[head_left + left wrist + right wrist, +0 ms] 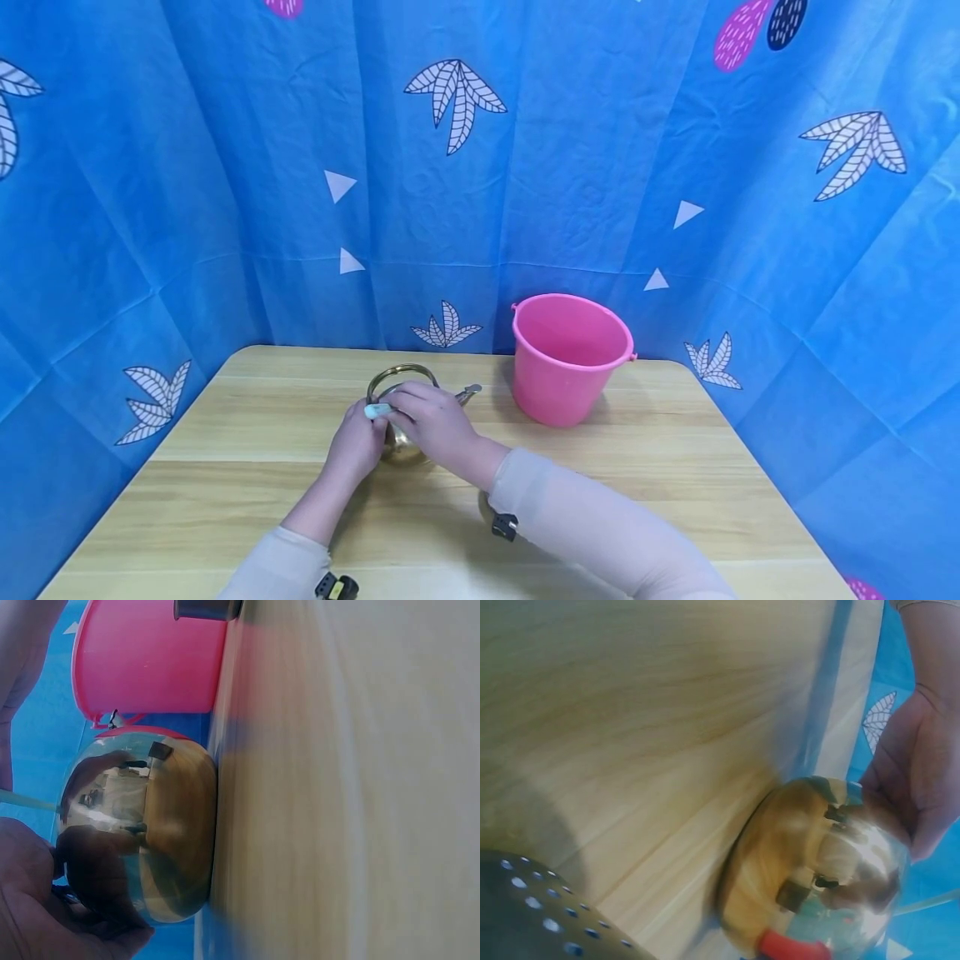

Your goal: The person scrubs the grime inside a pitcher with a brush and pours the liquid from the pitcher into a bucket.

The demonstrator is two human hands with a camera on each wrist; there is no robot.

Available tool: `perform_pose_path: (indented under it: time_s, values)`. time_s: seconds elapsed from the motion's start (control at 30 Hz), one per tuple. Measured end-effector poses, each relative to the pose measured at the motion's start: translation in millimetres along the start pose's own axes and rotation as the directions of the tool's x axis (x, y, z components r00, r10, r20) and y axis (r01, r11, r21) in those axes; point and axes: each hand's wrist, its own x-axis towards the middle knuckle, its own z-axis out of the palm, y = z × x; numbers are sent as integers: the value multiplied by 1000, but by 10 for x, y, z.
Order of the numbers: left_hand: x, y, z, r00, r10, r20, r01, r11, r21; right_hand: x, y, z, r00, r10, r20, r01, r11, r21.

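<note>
A shiny brass kettle (pixel 401 452) with a round arched handle (pixel 402 369) stands on the table, its spout (pixel 468 393) pointing right. My left hand (pixel 356 442) grips the kettle's near left side at the base of the handle; its thumb and fingers show against the body in the left wrist view. Over the top of the kettle, my right hand (pixel 442 429) pinches a thin pale-blue strip (pixel 378 411). This strip (pixel 928 901) reaches the kettle's upper side in the right wrist view; its exact kind cannot be told. The hands cover much of the kettle top.
A pink bucket (pixel 558 387) stands upright at the back right of the wooden table (pixel 247 467). Close under my right wrist lies a dark metal object with holes (pixel 547 915), mostly hidden by the forearm. Blue patterned curtains (pixel 450 217) enclose the table's back and sides.
</note>
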Motion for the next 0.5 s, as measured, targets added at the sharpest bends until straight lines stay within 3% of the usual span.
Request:
perform_pose_path:
  time_s: [0.1, 0.33, 0.5]
  values:
    - [-7, -6, -1, 999, 35, -10, -35, 999, 11, 30, -17, -19, 1000, -12, 13, 13, 999, -41]
    - [-16, -13, 4, 990, 130, -53, -133, 989, -65, 85, -38, -24, 998, -34, 52, 39, 993, -107]
    - [-7, -21, 9, 992, 117, -50, -122, 988, -97, 117, -40, -10, 998, -34, 59, 40, 994, -106]
